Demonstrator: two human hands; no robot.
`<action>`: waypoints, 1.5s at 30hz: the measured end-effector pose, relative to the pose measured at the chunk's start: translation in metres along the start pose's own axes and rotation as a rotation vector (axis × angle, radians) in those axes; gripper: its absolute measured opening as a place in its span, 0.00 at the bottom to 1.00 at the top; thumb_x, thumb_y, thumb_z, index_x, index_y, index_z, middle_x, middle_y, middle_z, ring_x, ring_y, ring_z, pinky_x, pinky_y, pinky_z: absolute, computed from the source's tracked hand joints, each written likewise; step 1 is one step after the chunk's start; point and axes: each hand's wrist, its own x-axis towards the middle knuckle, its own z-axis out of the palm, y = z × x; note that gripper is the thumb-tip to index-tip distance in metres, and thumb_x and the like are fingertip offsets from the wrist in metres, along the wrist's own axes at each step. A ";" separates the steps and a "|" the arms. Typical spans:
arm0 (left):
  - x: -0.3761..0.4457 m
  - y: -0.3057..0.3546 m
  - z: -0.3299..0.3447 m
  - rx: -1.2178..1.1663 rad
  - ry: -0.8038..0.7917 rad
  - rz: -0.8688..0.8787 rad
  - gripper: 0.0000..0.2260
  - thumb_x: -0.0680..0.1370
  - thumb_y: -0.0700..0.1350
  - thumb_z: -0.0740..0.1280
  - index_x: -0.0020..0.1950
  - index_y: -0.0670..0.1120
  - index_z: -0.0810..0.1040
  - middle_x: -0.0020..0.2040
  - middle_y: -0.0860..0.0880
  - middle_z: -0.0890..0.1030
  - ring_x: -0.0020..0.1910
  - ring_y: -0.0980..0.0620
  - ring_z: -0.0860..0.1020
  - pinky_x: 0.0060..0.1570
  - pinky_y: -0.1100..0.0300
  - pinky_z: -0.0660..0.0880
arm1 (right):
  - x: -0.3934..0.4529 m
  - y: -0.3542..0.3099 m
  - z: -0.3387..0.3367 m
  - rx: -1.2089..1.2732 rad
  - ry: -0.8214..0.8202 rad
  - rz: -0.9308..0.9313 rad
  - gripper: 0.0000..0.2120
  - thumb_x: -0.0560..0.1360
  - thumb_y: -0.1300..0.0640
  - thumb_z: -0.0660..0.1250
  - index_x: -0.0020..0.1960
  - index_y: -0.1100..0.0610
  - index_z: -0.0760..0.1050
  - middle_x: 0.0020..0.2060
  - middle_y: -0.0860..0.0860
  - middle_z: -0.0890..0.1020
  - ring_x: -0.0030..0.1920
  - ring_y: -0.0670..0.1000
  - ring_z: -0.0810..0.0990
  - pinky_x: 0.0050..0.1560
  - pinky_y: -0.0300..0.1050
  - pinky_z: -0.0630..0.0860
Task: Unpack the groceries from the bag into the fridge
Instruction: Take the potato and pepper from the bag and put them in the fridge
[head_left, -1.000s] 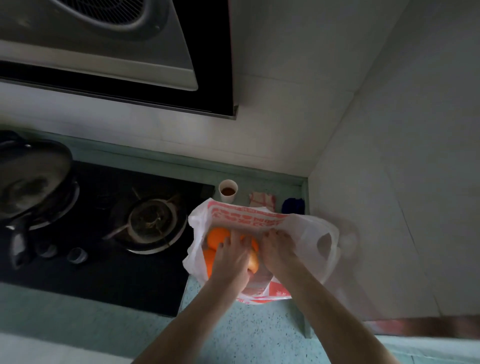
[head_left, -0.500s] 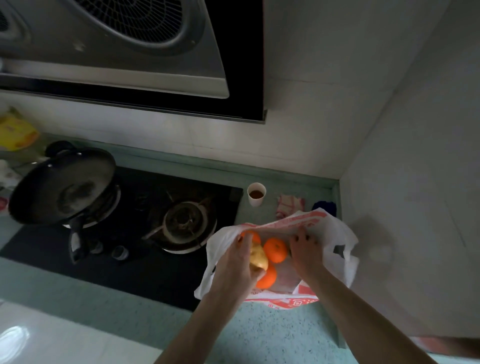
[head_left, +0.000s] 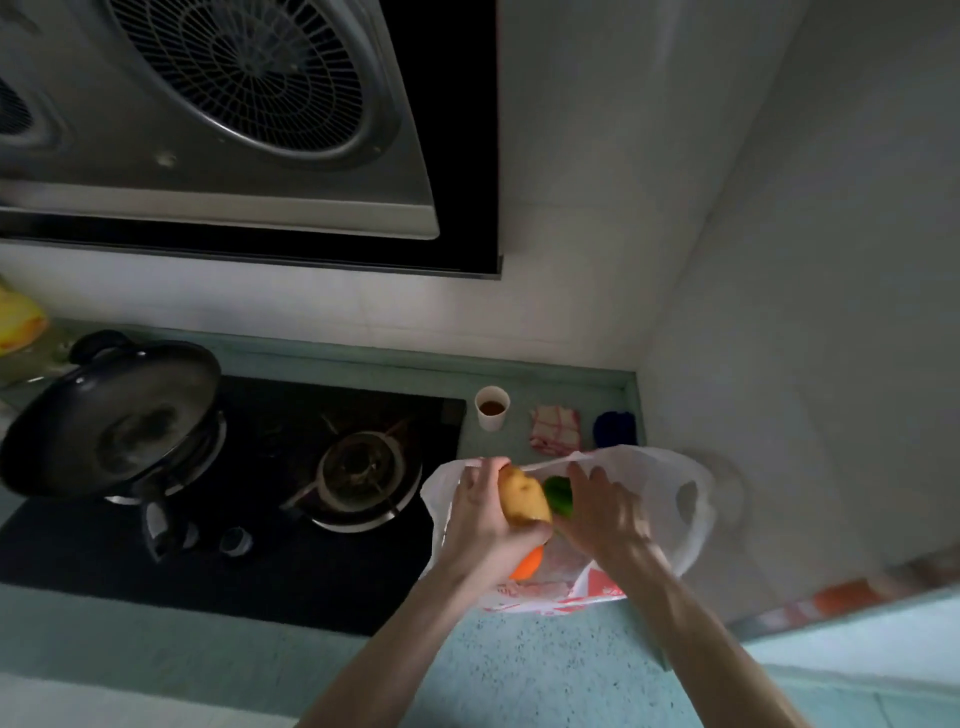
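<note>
- We see a thin white plastic bag with red print along its lower edge, lying open and crumpled on the speckled pale-green counter, near the counter's far right corner where two white walls meet.
- Our left hand is curled around a yellowish, lumpy potato, holding it just above the bag's open mouth.
- Just beside the potato, on its right, a green vegetable shows at the mouth of the bag; it is too hidden for us to name it.
- Our right hand rests over the bag's mouth next to that green vegetable, fingers bent downward; we cannot tell whether it grips the vegetable, the plastic, or nothing.
- An orange fruit lies inside the bag, partly showing below our left wrist.
- Behind the bag, along the counter's back edge, stand a small white cup with dark liquid, a red-and-white checked cloth, and a dark blue object nearest the corner.
- To the left of the bag, a black gas hob is set into the counter, its near burner bare.
- A dark wok sits tilted on the far left burner.
- A steel range hood with a round grille hangs above the hob.
</note>
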 end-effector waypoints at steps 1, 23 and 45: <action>-0.003 0.003 -0.003 -0.006 -0.010 0.004 0.36 0.66 0.53 0.80 0.70 0.58 0.67 0.60 0.52 0.69 0.61 0.50 0.71 0.56 0.57 0.72 | -0.011 -0.001 -0.008 0.045 0.021 0.021 0.29 0.80 0.33 0.58 0.73 0.50 0.63 0.59 0.54 0.77 0.52 0.57 0.83 0.49 0.50 0.80; -0.081 0.038 -0.041 -0.393 0.134 0.198 0.35 0.71 0.66 0.74 0.75 0.66 0.64 0.72 0.58 0.69 0.68 0.53 0.75 0.66 0.53 0.78 | -0.129 -0.004 -0.080 1.098 0.424 -0.035 0.23 0.77 0.35 0.67 0.66 0.45 0.71 0.53 0.50 0.84 0.53 0.50 0.84 0.52 0.47 0.84; -0.274 -0.005 -0.162 -0.562 0.972 -0.046 0.33 0.64 0.44 0.81 0.66 0.58 0.74 0.61 0.53 0.80 0.57 0.55 0.81 0.47 0.63 0.80 | -0.159 -0.191 -0.125 1.363 -0.141 -0.764 0.20 0.76 0.38 0.68 0.65 0.46 0.75 0.54 0.42 0.84 0.57 0.42 0.82 0.58 0.43 0.80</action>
